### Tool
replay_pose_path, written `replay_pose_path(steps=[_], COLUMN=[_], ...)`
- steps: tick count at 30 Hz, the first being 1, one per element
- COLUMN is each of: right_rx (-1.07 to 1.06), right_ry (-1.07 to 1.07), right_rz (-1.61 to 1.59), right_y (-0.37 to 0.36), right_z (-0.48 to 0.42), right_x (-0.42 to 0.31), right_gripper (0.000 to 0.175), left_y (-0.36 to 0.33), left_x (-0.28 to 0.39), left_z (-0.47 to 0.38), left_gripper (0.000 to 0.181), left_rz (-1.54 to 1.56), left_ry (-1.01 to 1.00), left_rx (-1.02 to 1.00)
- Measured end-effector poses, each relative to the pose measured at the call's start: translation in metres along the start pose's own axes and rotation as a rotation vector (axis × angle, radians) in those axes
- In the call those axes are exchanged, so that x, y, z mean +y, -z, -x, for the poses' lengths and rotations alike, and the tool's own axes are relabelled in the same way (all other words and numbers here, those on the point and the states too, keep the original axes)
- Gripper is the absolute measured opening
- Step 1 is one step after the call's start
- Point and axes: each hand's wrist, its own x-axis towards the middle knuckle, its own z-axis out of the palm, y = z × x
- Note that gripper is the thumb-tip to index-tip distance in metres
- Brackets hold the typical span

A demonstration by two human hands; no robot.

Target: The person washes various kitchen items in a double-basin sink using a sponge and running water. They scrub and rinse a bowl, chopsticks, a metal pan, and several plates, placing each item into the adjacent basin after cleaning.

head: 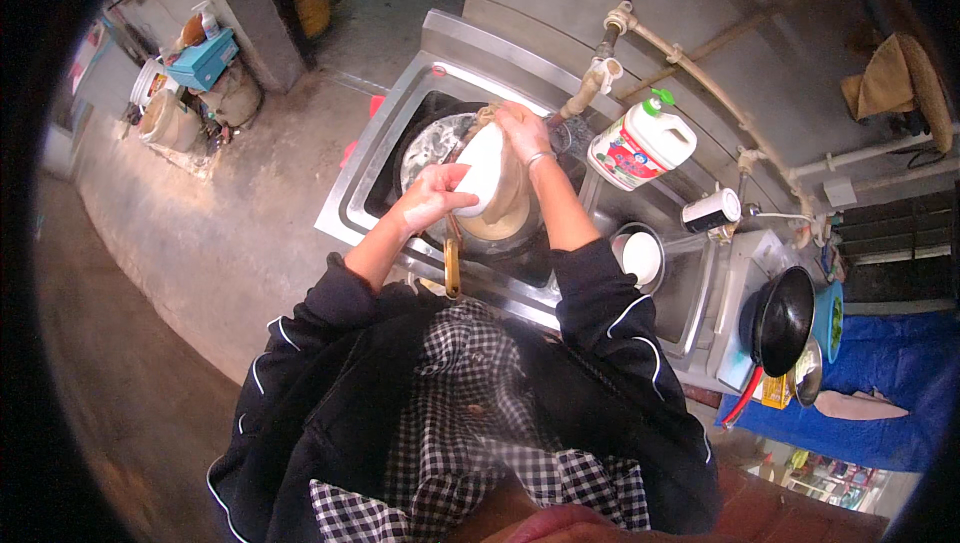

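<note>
My left hand (433, 199) grips the near rim of a white bowl (484, 160), tilted on its side. At the far rim my right hand (523, 132) presses a brown cloth (486, 117) to the bowl. Both hands are over the left basin of a stainless steel sink (341, 214). Under them sits a dark, wide pan (411, 145) with cloudy, foamy water (435, 149). A wooden handle (451, 269) extends from the pan area across the sink's front rim; what it belongs to is partly hidden.
A white detergent jug (634, 145) with a green pump stands behind the right basin, near a white-and-black container (709, 211). White dishes (641, 258) sit in the right basin. Pipes (712, 85) run along the wall. Farther right is a black wok (784, 322) with a red handle.
</note>
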Motion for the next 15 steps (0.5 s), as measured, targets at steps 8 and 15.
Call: replay_pose_path(steps=[8, 15], right_rx=[0.159, 0.191], right_ry=[0.557, 0.634], right_rz=[-0.009, 0.043], right_y=[-0.012, -0.018], right_z=[0.09, 0.082], right_x=[-0.037, -0.028], right_gripper=[0.026, 0.018], left_y=[0.006, 0.002], left_x=[-0.015, -0.017], left_z=[-0.013, -0.024], left_gripper=[0.02, 0.02], left_rz=[0.026, -0.015], left_ry=[-0.021, -0.128], left_rx=[0.095, 0.11])
